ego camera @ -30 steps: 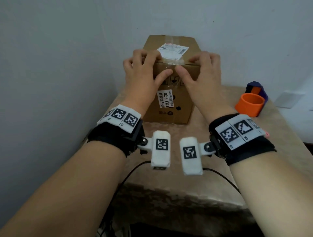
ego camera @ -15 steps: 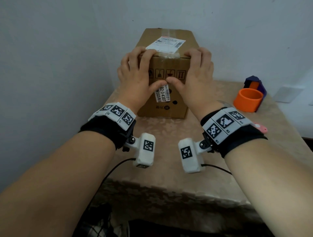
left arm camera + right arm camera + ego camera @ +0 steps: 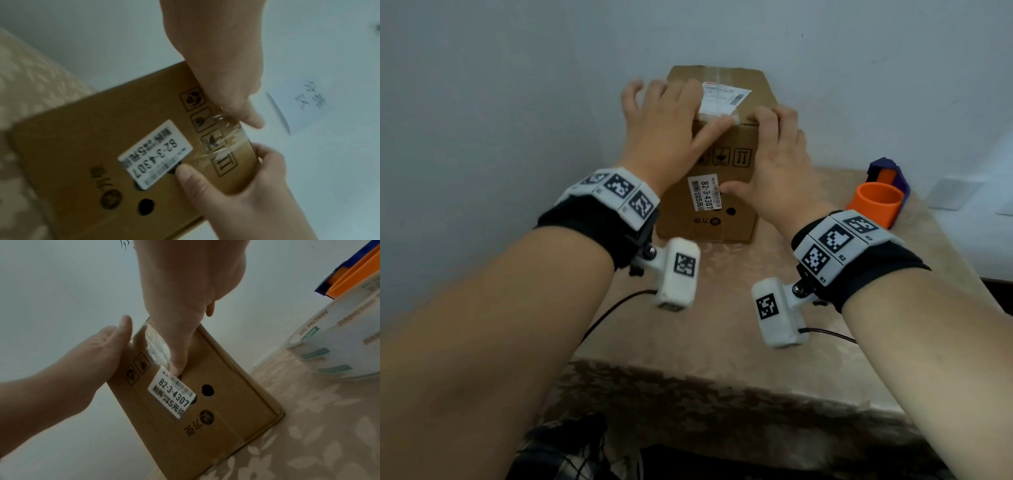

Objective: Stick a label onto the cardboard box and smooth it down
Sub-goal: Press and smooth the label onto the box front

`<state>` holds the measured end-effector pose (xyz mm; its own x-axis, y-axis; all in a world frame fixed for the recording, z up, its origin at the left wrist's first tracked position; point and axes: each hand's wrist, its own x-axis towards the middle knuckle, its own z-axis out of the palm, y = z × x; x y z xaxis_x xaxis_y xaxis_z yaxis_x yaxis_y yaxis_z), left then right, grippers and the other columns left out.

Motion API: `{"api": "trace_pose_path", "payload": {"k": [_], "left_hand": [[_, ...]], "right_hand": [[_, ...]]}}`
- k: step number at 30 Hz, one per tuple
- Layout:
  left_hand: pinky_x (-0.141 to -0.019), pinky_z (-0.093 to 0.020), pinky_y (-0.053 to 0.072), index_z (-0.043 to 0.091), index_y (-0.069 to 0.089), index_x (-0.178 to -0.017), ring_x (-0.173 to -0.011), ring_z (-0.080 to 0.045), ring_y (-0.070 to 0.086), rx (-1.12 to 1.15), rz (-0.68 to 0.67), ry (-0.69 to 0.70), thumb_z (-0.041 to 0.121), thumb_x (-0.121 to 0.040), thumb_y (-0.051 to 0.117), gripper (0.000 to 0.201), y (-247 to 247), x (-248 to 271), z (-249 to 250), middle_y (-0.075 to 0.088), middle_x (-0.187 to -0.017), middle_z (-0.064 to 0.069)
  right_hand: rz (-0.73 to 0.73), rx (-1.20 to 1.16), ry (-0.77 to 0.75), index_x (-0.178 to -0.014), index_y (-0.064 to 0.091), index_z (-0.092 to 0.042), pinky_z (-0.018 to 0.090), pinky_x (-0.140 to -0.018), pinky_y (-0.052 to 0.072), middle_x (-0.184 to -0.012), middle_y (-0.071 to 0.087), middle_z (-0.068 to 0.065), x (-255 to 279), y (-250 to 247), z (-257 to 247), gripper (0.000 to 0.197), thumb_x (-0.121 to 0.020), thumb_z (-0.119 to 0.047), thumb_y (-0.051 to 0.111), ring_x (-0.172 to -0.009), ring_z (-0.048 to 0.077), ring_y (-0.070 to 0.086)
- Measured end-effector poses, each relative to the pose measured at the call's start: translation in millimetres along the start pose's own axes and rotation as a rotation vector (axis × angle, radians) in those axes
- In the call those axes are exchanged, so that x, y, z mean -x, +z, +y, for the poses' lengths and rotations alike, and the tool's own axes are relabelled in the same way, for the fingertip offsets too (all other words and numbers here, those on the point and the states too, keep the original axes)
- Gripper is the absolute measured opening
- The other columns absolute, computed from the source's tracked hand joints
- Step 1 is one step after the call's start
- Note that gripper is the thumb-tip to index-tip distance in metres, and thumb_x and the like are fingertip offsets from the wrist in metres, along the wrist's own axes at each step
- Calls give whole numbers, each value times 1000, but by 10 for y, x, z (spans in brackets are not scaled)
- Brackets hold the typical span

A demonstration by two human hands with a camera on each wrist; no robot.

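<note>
The cardboard box (image 3: 714, 192) stood upright on the worktop (image 3: 722, 308), set against the wall in the corner, its taller dimension vertical and its printed front face turned toward the person. A white label (image 3: 724, 99) lay flat on the top face, close to the front edge, its long axis running roughly across the box from left to right, with clear tape (image 3: 228, 134) folded over the front edge below it. The left hand (image 3: 664, 126) lay over the top left of the box, fingers spread and nearly straight, thumb extended along the front edge just beneath the label; this grip was relaxed and wide, clasping nothing. The right hand (image 3: 779, 161) held the top right corner, fingers curled over the top edge and the thumb pressed on the front face beside a second label (image 3: 705, 192) printed 82-3-4307, whose long axis ran vertically. The left hand appeared motion-blurred in the head view. An orange cylinder (image 3: 876, 207) and a blue and orange object (image 3: 890, 174) stood on the worktop well to the right of the box. A roll of tape (image 3: 337, 340) showed at the right in the right wrist view.
</note>
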<state>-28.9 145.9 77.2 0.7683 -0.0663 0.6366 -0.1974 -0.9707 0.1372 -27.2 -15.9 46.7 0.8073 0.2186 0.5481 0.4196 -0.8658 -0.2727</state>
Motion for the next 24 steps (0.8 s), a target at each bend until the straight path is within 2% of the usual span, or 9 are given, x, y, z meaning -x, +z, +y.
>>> {"api": "trace_pose_path", "payload": {"k": [3,8,11,13,16,21,24], "left_hand": [[-96,-41,31,11,52,-102,-99,-26,54,-11,27,20,65,-86,40,58,32,-70,41,59,-107,-6],[-96,-45,30,6,50,-108,-105,-28,51,-88,29,43,66,-77,52,68,160,131,3,55,-112,-12],[-99,-47,29,6,47,-108,-108,-29,50,-148,-34,85,71,-70,55,76,112,145,8,53,-117,-12],[-99,-47,28,10,49,-103,-104,-27,53,-136,-18,83,71,-78,46,66,19,71,41,57,-112,-8],[-97,-46,29,14,52,-97,-97,-26,56,-125,22,42,61,-91,32,51,-65,-74,97,62,-105,-3],[-94,-46,31,8,49,-110,-100,-28,52,-165,13,26,69,-84,38,67,57,-15,104,56,-112,-9],[-89,-48,35,4,49,-108,-97,-31,52,-177,23,38,72,-78,44,74,147,75,95,55,-108,-14]], "right_hand": [[-39,-37,-25,-130,37,-15,45,-93,47,-134,35,13,-26,-102,63,86,-60,-38,82,-110,33,48],[-109,-76,-57,-129,39,-16,45,-96,45,-130,36,13,-53,-202,101,83,-61,-35,83,-110,33,47],[-152,-61,-57,-129,37,-16,47,-96,46,-130,35,13,-73,-251,104,82,-63,-34,82,-111,34,47],[-175,-59,-57,-129,38,-17,47,-95,46,-129,35,12,-93,-282,100,78,-65,-33,79,-110,34,47],[-172,-70,-41,-125,39,-15,47,-91,48,-126,36,13,-118,-289,71,68,-68,-31,73,-107,35,48],[-169,-102,-12,-123,40,-14,47,-88,47,-124,36,13,-128,-268,71,60,-70,-24,65,-105,36,47],[-169,-111,-15,-124,40,-13,47,-89,46,-125,36,14,-106,-263,86,59,-70,-18,63,-105,36,46]]}}
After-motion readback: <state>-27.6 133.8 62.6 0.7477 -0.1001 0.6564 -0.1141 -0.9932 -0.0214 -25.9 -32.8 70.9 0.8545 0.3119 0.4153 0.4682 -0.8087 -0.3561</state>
